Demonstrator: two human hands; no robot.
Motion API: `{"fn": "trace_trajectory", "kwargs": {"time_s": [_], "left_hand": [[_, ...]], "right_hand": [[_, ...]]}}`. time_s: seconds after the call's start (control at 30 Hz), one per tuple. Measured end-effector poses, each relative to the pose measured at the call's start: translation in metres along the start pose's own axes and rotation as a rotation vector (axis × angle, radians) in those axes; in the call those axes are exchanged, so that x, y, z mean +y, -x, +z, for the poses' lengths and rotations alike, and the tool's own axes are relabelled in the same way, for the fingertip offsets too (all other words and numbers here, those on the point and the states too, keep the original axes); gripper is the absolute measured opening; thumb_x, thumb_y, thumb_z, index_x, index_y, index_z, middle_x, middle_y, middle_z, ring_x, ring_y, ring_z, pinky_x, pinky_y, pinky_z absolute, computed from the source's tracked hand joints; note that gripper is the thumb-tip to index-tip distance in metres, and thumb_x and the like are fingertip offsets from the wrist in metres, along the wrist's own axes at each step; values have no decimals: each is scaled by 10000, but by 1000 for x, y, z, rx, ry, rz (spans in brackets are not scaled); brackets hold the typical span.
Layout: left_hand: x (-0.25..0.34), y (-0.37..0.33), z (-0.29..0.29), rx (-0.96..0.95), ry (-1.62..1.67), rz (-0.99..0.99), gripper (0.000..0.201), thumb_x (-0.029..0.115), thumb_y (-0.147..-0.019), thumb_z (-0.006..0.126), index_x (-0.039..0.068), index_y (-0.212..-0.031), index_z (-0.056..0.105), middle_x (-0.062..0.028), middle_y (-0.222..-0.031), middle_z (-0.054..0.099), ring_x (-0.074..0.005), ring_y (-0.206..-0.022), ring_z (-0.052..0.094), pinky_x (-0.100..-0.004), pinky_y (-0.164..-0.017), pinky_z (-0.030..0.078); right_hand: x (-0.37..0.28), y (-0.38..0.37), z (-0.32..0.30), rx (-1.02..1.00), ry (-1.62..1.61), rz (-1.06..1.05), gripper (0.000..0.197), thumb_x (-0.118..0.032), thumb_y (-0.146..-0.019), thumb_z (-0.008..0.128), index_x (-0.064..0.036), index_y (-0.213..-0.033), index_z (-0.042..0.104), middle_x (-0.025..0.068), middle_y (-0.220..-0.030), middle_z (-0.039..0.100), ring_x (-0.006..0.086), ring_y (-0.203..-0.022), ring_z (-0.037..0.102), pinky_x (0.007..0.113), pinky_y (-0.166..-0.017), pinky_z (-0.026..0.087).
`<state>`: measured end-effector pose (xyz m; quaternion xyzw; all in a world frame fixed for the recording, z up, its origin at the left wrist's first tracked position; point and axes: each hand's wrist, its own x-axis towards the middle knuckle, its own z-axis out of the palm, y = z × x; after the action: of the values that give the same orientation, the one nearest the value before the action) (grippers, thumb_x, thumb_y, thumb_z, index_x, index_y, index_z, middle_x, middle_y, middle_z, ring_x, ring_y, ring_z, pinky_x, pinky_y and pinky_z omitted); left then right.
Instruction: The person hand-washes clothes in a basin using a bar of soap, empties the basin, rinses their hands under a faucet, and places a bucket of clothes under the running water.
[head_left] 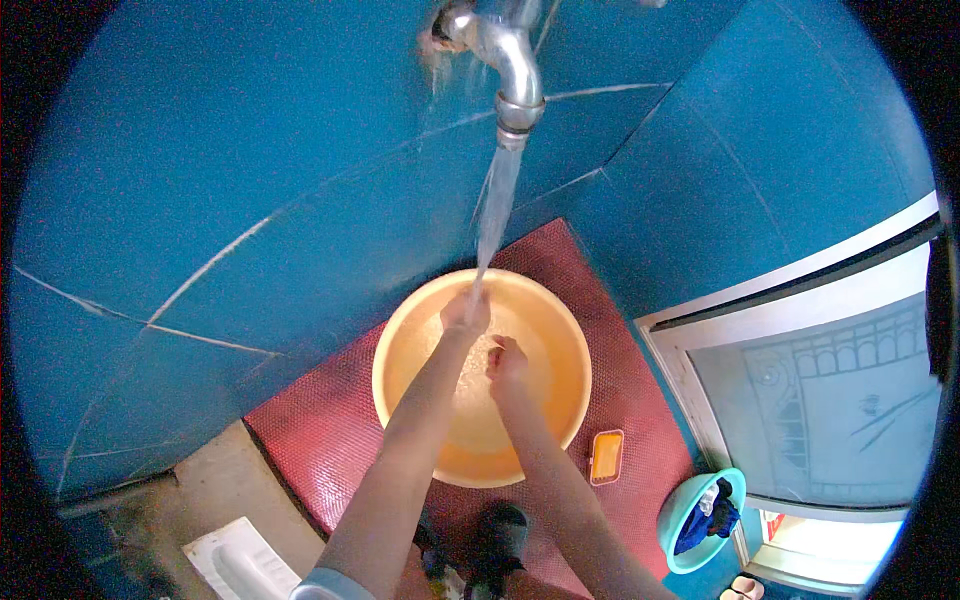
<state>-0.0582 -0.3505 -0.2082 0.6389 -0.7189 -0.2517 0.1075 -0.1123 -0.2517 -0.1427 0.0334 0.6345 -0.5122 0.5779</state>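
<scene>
A metal tap (518, 85) pours a stream of water (492, 215) into a wide yellow basin (582, 385) with water in it. My left hand (466, 310) is inside the far part of the basin, right under the stream. Running water and the hand's angle hide its fingers. To the right and a little nearer, my right hand (507, 362) is over the basin with its fingers curled in and the thumb toward the left hand. Nothing shows in its grip. The two hands are apart.
An orange soap in a small dish (606, 458) lies on the red textured mat (335, 420) right of the basin. A turquoise tub (675, 510) holds dark clothes. Blue walls stand behind, a white-framed door (700, 400) at right, a white fixture (240, 562) at lower left. My feet are below.
</scene>
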Motion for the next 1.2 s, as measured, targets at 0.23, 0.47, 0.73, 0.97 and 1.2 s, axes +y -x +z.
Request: {"fn": "trace_trajectory", "kwargs": {"time_s": [0.23,0.47,0.73,0.97,1.2], "left_hand": [[-61,-22,57,218,284,90,348,317,-815,319,69,-914,542,-131,-815,582,-280,-791,553,-366,-720,421],[4,110,26,-645,1165,-448,359,283,-846,286,53,-1078,434,-103,-1081,455,-216,-943,429,-335,-804,355],[-30,148,11,-323,-167,320,400,256,-747,461,22,-1072,452,-171,-1229,318,-320,-1175,230,-418,-944,220],[-23,116,-49,-170,-415,396,366,206,-717,454,46,-1045,481,-146,-1226,331,-325,-1205,146,-448,-970,143],[-52,136,-109,142,-317,313,471,161,-683,506,55,-1132,409,-138,-1221,335,-330,-1199,148,-445,-966,164]], "right_hand": [[35,-12,65,-442,-466,-109,351,-353,-835,317,-63,-982,452,64,-861,499,157,-785,462,282,-702,379],[27,-53,-25,38,582,-300,430,-367,-836,315,-56,-1130,361,121,-1099,333,244,-1016,308,406,-874,235],[106,-57,-110,178,1181,-826,477,-353,-830,312,-108,-1237,269,126,-1295,204,299,-1169,220,493,-956,94],[131,-125,-118,720,1761,-1262,440,-334,-834,307,-151,-1234,282,93,-1266,269,292,-1102,313,476,-953,134],[84,-33,-101,-746,1899,-1513,495,-252,-749,461,-111,-1205,329,128,-1199,358,298,-1092,333,433,-960,164]]}}
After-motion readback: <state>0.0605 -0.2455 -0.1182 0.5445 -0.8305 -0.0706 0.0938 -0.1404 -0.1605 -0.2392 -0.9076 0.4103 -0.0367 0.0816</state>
